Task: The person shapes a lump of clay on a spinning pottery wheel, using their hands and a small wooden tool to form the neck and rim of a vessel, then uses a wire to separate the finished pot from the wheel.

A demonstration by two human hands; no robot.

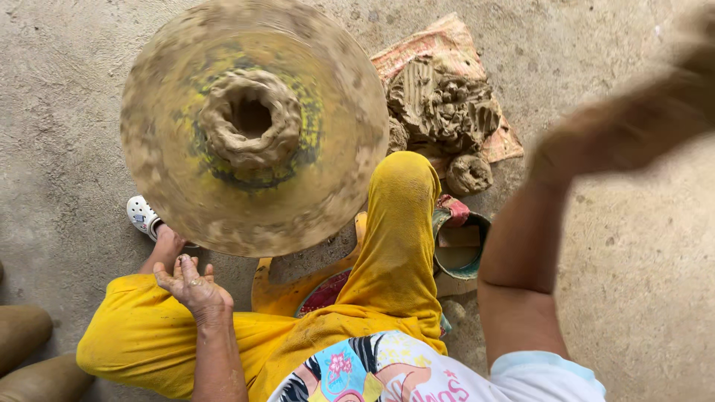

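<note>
A round potter's wheel (186, 149), smeared with brown clay over yellow and dark paint, sits on the concrete floor (59, 89) in front of a seated person in yellow trousers (395, 238). It looks blurred across its surface. At its middle stands a rough clay vessel (249, 119), a low thick-walled ring with a dark open hollow in the centre and uneven, lumpy sides; nothing can be seen inside the hollow. The left hand (192, 286) rests near the left knee, just below the wheel's near edge, palm up and fingers loosely spread, holding nothing, with clay on the skin. The right hand (633, 123) is raised well to the right of the wheel, clay-coated and heavily blurred, so whether it is spread or closed cannot be told. Beyond the raised right knee lies a patterned cloth (447, 45) carrying a heap of raw clay (439, 104), with a separate rounded clay lump (469, 173) at its near edge. Just beside the knee stands a small teal bowl (480, 231) holding pale muddy water, a pink rag (454, 208) draped over its rim. A white clog (141, 216) shows under the wheel's left edge.
</note>
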